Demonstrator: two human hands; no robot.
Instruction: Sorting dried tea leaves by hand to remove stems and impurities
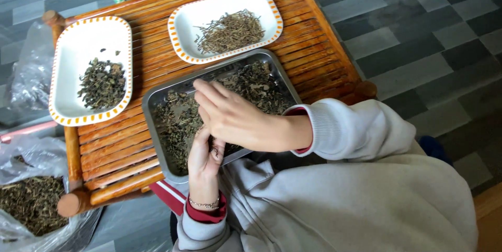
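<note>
Right hand (235, 121): positioned over the middle of the metal tray (157, 100), palm down, fingers (206, 92) extended toward 10 o'clock and loosely curved. Whether the fingertips pinch any leaf cannot be told; their undersides are hidden. The forearm enters from 3 o'clock in a grey sleeve (355, 126).

Left hand (204, 158): at the tray's near edge, directly below the right hand at its 6 o'clock, palm up and half curled, cupped. Its contents, if any, are hidden by the curl and by the right hand above it. A thin bracelet (204, 204) sits on the wrist.

Working material: dried tea leaves (175, 121) lie spread across the tray floor, immediately beneath and at 9 to 12 o'clock from the right fingertips. The tray's long axis runs from 8 o'clock to 2 o'clock. The right hand is the nearer to the bulk of the leaves; the left touches only the near rim zone.

Surroundings, counted:
- One metal tray.
- Two white rectangular dishes with orange dotted rims. The left dish (68, 110), at 10 o'clock from the grip, holds a small heap of dark leaves. The far dish (183, 21), at 12 o'clock, holds pale stems.
- One slatted bamboo table (314, 48) bearing all three.
- One clear plastic bag (31, 205) of leaves on the floor at 8 o'clock.
</note>
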